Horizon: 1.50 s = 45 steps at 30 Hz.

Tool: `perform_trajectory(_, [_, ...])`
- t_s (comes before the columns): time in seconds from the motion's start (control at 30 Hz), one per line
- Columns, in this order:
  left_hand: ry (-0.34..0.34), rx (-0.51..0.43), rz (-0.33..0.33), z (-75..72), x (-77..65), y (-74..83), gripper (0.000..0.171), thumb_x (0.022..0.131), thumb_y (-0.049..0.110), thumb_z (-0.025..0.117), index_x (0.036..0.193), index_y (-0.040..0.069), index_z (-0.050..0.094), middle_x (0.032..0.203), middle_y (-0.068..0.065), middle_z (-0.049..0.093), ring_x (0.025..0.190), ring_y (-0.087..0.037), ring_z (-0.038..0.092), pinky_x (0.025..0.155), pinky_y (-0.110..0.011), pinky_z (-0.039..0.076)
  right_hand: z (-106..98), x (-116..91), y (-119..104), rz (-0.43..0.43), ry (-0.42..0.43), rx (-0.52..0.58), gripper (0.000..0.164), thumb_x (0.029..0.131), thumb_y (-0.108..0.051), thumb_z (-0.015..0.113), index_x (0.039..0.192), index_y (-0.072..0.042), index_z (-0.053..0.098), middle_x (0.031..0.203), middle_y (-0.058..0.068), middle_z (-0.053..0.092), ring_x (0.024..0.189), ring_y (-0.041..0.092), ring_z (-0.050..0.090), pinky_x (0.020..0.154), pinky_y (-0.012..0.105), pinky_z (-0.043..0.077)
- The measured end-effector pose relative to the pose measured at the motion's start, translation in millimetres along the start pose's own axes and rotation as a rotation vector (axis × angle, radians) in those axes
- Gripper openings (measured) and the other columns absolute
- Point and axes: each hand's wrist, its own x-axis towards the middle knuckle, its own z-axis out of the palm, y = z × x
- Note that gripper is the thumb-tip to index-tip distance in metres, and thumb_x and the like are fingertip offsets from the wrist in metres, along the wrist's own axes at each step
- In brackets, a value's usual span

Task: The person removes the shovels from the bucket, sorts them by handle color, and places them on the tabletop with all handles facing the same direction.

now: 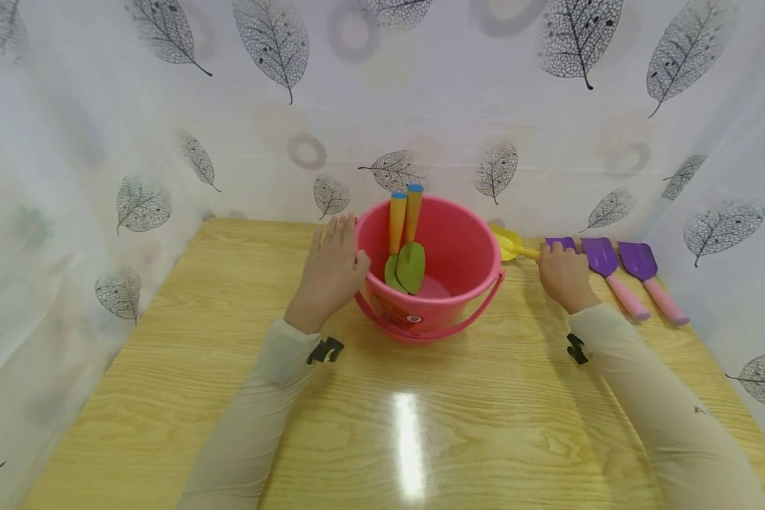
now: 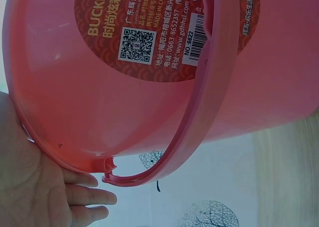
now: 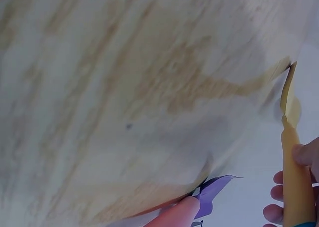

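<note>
A pink bucket (image 1: 428, 320) with a handle stands mid-table. Inside it lean two green trowels (image 1: 411, 268), their yellow handles with blue ends rising above the rim. My left hand (image 1: 333, 268) rests against the bucket's left rim, fingers stretched out; the left wrist view has the hand (image 2: 35, 187) beside the rim, the thumb hidden there. Right of the bucket, my right hand (image 1: 564, 276) grips a yellow toy shovel (image 1: 506, 244) by its handle. The shovel's blue handle end shows in the right wrist view, where fingers wrap around the handle (image 3: 296, 187).
Purple shovels with pink handles lie at the right: one in the middle (image 1: 601, 256), one rightmost (image 1: 639, 261), and another purple blade (image 1: 561, 243) partly behind my right hand. A leaf-patterned curtain (image 1: 395, 106) borders the wooden table (image 1: 408, 425) at the back and sides.
</note>
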Motion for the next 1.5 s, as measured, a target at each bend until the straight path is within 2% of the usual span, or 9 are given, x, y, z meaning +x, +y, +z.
perform_trajectory(0.2, [-0.003,-0.006,-0.005,-0.5,-0.5,0.5,0.063,0.097,0.029,0.032,0.15,0.002,0.012,0.158,-0.014,0.014,0.148,-0.03,0.007,0.12,-0.048,0.004,0.8,-1.2,-3.1,-0.013,-0.081,-0.064,0.031,0.095,-0.008,0.04,0.109,0.017,0.051,0.087,0.03,0.053,0.073,0.046,0.057,0.058,0.056,0.049])
perform_trajectory(0.27, [-0.004,-0.009,-0.007,-0.4,-0.5,0.4,0.063,0.097,0.029,0.032,0.15,0.003,0.012,0.158,-0.013,0.014,0.147,-0.031,0.008,0.12,-0.048,0.004,1.0,-1.9,-4.5,-0.02,-0.094,-0.083,0.029,0.095,-0.007,0.039,0.107,0.017,0.051,0.088,0.029,0.054,0.076,0.045,0.057,0.063,0.056,0.049])
perform_trajectory(0.5, [-0.008,-0.009,-0.011,-0.6,-0.8,1.5,0.063,0.097,0.029,0.032,0.15,0.002,0.012,0.158,-0.014,0.015,0.147,-0.031,0.009,0.12,-0.049,0.005,3.9,-5.0,-8.1,-0.069,0.017,-0.086,0.022,0.09,-0.002,0.04,0.084,0.015,0.054,0.081,0.03,0.055,0.078,0.046,0.054,0.069,0.059,0.045])
perform_trajectory(0.67, [-0.004,-0.008,-0.009,-1.9,-1.0,2.5,0.063,0.097,0.029,0.032,0.15,0.002,0.013,0.158,-0.014,0.015,0.147,-0.031,0.01,0.12,-0.049,0.006,4.4,-5.7,-10.0,-0.094,-0.005,-0.108,0.022,0.088,-0.003,0.041,0.079,0.013,0.053,0.075,0.028,0.056,0.075,0.043,0.053,0.074,0.06,0.044])
perform_trajectory(1.0, [0.001,-0.016,-0.006,-2.1,-0.5,1.4,0.063,0.097,0.029,0.034,0.15,0.001,0.013,0.158,-0.014,0.016,0.147,-0.032,0.009,0.12,-0.049,0.005,-1.2,-8.9,-14.4,-0.148,-0.035,-0.111,0.023,0.085,-0.006,0.046,0.066,0.007,0.05,0.064,0.021,0.05,0.065,0.037,0.049,0.064,0.053,0.042])
perform_trajectory(1.13, [0.006,-0.014,-0.001,-1.9,-0.7,1.7,0.063,0.097,0.028,0.034,0.15,0.001,0.014,0.158,-0.015,0.017,0.147,-0.032,0.01,0.12,-0.049,0.006,0.9,-11.3,-17.9,-0.154,-0.045,-0.096,0.023,0.085,-0.005,0.045,0.065,0.006,0.049,0.063,0.021,0.05,0.063,0.037,0.05,0.064,0.054,0.043])
perform_trajectory(1.23, [0.003,-0.005,0.002,-2.1,-1.0,2.0,0.063,0.097,0.028,0.032,0.15,0.001,0.013,0.157,-0.015,0.017,0.147,-0.032,0.01,0.12,-0.049,0.006,1.3,-13.0,-22.9,-0.133,-0.065,-0.067,0.024,0.084,-0.005,0.044,0.063,0.004,0.049,0.061,0.02,0.051,0.06,0.037,0.052,0.061,0.054,0.045])
perform_trajectory(1.5, [-0.003,0.005,0.006,-2.6,-1.5,1.4,0.062,0.097,0.028,0.03,0.15,0.0,0.013,0.157,-0.015,0.016,0.147,-0.032,0.01,0.12,-0.048,0.005,-3.0,-14.2,-37.3,-0.052,-0.196,0.034,0.026,0.083,-0.01,0.046,0.058,-0.002,0.047,0.058,0.014,0.049,0.054,0.032,0.053,0.047,0.047,0.047])
